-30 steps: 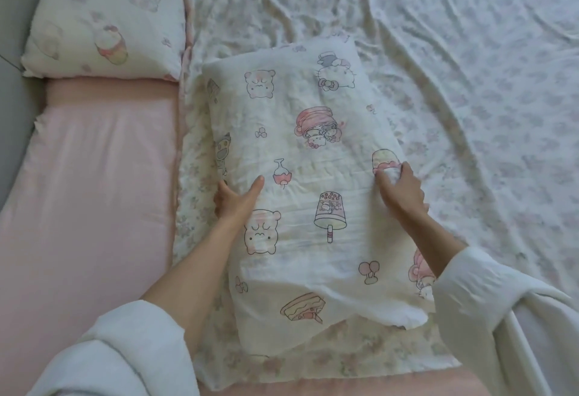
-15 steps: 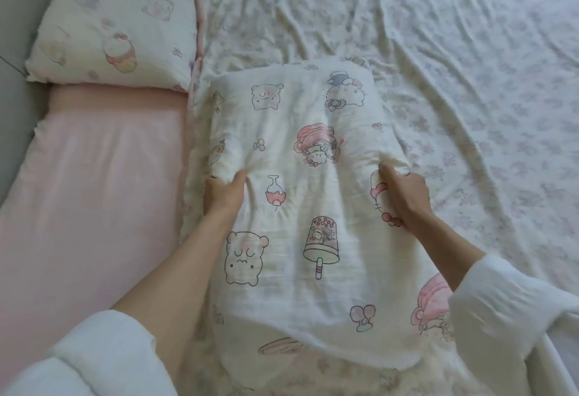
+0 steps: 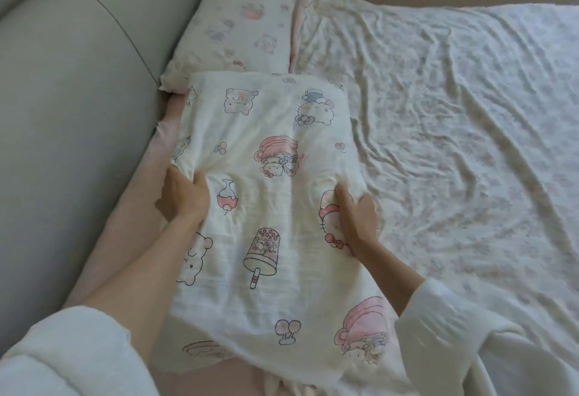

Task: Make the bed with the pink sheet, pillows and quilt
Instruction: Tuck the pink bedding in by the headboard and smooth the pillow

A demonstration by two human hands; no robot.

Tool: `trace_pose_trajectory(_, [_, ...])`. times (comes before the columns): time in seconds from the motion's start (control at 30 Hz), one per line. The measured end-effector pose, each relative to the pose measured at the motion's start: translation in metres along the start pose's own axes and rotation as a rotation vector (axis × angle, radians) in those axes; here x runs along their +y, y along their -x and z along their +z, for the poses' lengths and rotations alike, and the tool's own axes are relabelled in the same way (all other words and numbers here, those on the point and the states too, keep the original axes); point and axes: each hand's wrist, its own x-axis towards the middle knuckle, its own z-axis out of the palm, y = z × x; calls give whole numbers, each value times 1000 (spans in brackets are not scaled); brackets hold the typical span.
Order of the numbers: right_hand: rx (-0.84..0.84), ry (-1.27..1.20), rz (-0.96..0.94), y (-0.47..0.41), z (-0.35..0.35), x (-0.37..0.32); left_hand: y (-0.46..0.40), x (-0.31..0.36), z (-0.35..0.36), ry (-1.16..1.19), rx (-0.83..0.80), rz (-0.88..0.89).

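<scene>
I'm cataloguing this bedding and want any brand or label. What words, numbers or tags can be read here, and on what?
None can be read.
Held pillow: only cartoon pictures printed on it, no lettering.
Second pillow by the headboard: faint cartoon prints, no text.
Floral quilt: pattern only.
No tag or label shows on any of them.

Headboard (image 3: 72,88) blocks left; quilt (image 3: 454,113) side open

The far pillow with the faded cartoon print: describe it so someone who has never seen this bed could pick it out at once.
Start at the grey padded headboard on the left. The far white cartoon-print pillow lies flat against it, at the far corner beside the floral quilt. Unlike the near cartoon-print pillow, which both hands grip, nobody touches it.
</scene>
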Motion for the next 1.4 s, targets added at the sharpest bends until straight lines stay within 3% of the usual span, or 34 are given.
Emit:
trace_pose_trajectory(0.27, [-195, -58, -83, 52, 122, 21, -61, -81, -48, -165, 192, -90])
trace_pose_trajectory(0.43, [-318, 35, -226, 52, 185, 45, -106, -126, -51, -85, 121, -227])
trace_pose_trajectory(0.53, [-431, 174, -71, 49, 205, 54, -117, -141, -32, 22, -109, -205])
trace_pose_trajectory(0.63, [-481, 224, 140, 46, 218, 61, -98, -157, -6, -62, -289, -204])
trace_pose_trajectory(0.73, [-403, 271, 112, 36, 218, 53, -73, -175, 5, -132, -256, -228])
trace_pose_trajectory(0.87, [-460, 169, 204, 19, 219, 54, -36, -200, 18, -259, -161, -156])
trace_pose_trajectory(1.03, [-519, 97, 367, 29, 226, 77, -40, -207, 29, -359, -298, -149])
trace_pose_trajectory(1.13, [-522, 42, 371, 39, 233, 94, -50, -212, 27, -360, -374, -149])
trace_pose_trajectory(1.4, [-606, 36, 397, 46, 235, 94, -63, -218, 21, -364, -382, -153])
